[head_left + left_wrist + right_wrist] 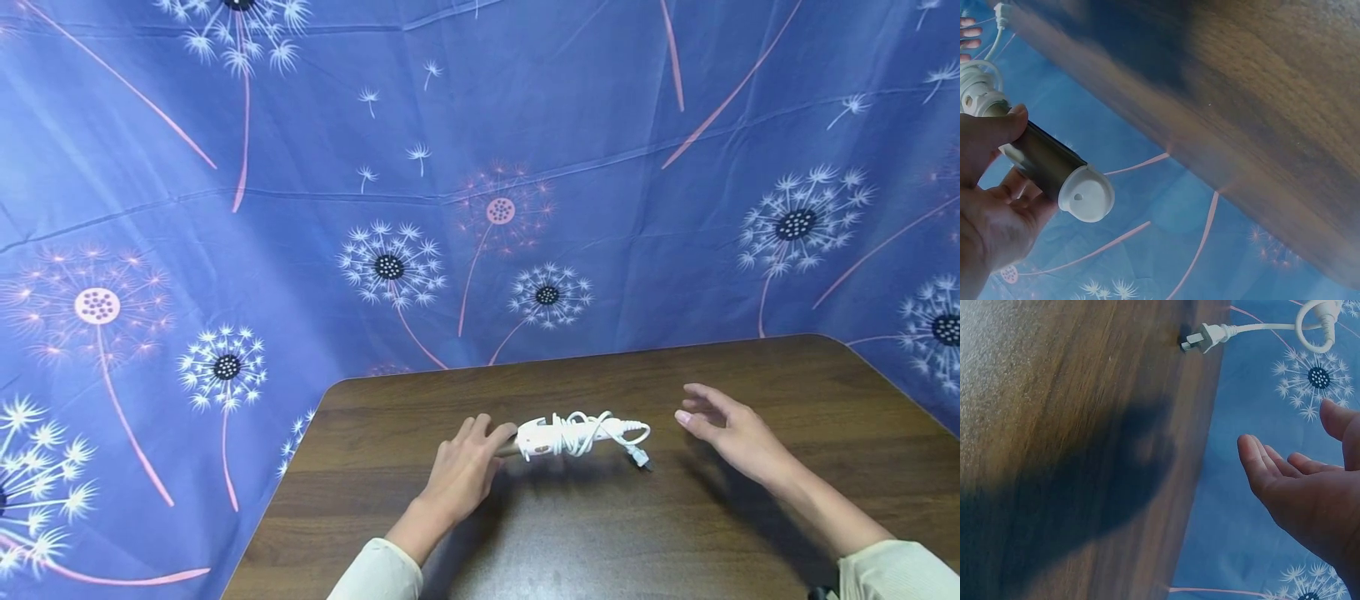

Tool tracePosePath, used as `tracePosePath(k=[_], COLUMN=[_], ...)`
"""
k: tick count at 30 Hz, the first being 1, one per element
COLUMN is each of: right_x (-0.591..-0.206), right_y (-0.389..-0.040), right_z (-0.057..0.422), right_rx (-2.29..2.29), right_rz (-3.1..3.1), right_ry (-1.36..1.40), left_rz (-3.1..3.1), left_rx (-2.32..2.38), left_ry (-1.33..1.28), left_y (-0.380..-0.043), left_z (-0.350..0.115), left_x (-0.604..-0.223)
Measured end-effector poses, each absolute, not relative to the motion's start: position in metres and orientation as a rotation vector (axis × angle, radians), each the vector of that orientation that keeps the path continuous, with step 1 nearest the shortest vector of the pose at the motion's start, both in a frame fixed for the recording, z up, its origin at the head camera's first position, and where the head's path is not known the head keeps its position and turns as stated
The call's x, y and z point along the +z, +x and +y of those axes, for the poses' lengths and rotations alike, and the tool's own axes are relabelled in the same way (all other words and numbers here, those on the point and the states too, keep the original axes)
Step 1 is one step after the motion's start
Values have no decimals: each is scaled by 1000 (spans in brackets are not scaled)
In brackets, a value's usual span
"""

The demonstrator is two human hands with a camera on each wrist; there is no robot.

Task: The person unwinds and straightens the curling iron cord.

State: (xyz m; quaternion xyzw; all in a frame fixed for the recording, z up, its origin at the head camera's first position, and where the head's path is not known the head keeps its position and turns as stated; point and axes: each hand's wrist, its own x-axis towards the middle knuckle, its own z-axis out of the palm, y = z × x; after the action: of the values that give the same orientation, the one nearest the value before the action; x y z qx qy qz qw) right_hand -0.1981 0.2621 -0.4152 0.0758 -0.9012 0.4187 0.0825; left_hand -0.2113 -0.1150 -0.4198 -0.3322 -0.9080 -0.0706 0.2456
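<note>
The left hand [465, 471] gripped the curling iron [577, 435] by its barrel — cord (wound round) not yet undone — while the right hand [731, 433] hovered nearby, fingers relaxed, holding nothing.

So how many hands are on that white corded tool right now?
1. The left hand holds the white corded tool by its dark barrel; the right hand hovers open beside the plug, apart.

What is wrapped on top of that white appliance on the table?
Its own white cord is coiled around the white appliance, with the plug lying on the table. The wraps hide the body beneath them.
</note>
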Motion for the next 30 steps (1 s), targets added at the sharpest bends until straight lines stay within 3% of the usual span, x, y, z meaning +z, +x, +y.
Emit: tracePosePath(k=[30], right_x=[-422], right_y=[-208], right_z=[254], right_rx=[1553], right_rz=[-2497], right_ry=[341], left_rz=[-2397], left_rx=[-259], left_ry=[-928], left_y=[-207], left_z=[-108], left_x=[-400])
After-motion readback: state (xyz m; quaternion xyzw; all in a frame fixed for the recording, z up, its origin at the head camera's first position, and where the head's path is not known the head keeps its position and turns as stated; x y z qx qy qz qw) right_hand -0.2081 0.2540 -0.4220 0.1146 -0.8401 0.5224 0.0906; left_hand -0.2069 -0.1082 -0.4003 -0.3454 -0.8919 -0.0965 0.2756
